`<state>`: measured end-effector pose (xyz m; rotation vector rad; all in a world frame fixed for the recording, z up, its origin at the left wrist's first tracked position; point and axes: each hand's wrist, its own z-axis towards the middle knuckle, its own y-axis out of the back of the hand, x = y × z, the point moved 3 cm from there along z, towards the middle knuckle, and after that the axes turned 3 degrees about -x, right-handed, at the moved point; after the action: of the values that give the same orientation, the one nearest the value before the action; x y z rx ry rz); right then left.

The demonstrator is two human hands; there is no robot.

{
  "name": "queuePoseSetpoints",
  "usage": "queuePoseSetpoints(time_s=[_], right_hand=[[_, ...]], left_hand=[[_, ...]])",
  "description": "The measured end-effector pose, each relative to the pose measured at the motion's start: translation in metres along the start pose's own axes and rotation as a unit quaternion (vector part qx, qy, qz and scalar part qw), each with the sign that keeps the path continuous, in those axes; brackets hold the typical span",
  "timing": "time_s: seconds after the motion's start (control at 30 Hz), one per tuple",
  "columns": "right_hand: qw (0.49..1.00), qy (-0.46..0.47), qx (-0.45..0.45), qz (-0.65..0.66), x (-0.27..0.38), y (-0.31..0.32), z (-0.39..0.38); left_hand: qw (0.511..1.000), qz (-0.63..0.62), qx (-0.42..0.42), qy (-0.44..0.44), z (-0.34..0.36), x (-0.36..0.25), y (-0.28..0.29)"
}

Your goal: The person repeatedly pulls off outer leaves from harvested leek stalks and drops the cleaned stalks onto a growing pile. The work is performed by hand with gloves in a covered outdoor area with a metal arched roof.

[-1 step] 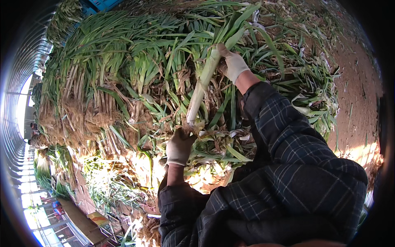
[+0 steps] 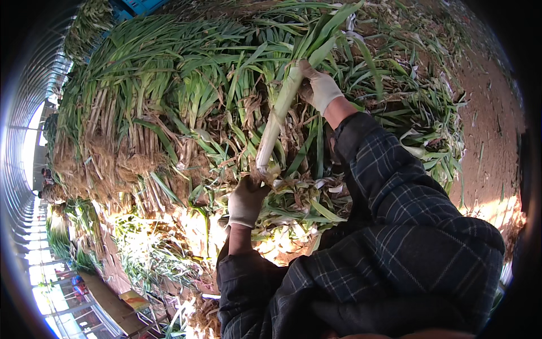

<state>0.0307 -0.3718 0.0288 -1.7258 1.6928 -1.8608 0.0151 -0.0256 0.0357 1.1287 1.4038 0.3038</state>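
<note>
A thick leek (image 2: 275, 124) slants across the middle, pale shaft toward me and broad green leaves pointing away. My right hand (image 2: 322, 89), in a whitish glove with darker fingers, is closed round the upper shaft just below the leaves. At the root end, my left hand (image 2: 247, 202), gloved alike, has its fingers pinched together on the leek's base; the fingertips are partly hidden. Stripped leaves and dry husks (image 2: 305, 195) lie beneath the leek and around my left hand.
A long heap of leeks (image 2: 147, 96) fills the left and far side, roots toward me. Leaf litter (image 2: 423, 113) spreads to the right beside bare brown soil (image 2: 491, 130). A blue crate (image 2: 138, 7) stands at the far left. A low wooden board (image 2: 110, 299) is at the near left.
The leek's leaf tips have shifted slightly to the right. Both hands keep the same grip and position.
</note>
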Motion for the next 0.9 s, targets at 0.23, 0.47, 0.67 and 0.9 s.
queuePoseSetpoints(time_s=[0.23, 0.47, 0.67, 0.9], right_hand=[[0.993, -0.034, -0.087, -0.075, -0.002, 0.011, 0.005], [0.902, 0.255, 0.036, -0.346, -0.010, -0.007, 0.014], [0.504, 0.221, 0.261, -0.793, -0.022, -0.078, -0.083], [0.553, -0.088, 0.384, -0.734, -0.071, -0.055, -0.120]], left_hand=[[0.999, 0.043, 0.010, 0.004, -0.004, 0.004, -0.003], [0.988, 0.124, -0.079, 0.048, -0.012, 0.001, 0.008], [0.977, 0.132, -0.133, 0.104, -0.010, 0.007, 0.019], [0.988, 0.049, -0.130, 0.071, -0.006, -0.001, 0.024]])
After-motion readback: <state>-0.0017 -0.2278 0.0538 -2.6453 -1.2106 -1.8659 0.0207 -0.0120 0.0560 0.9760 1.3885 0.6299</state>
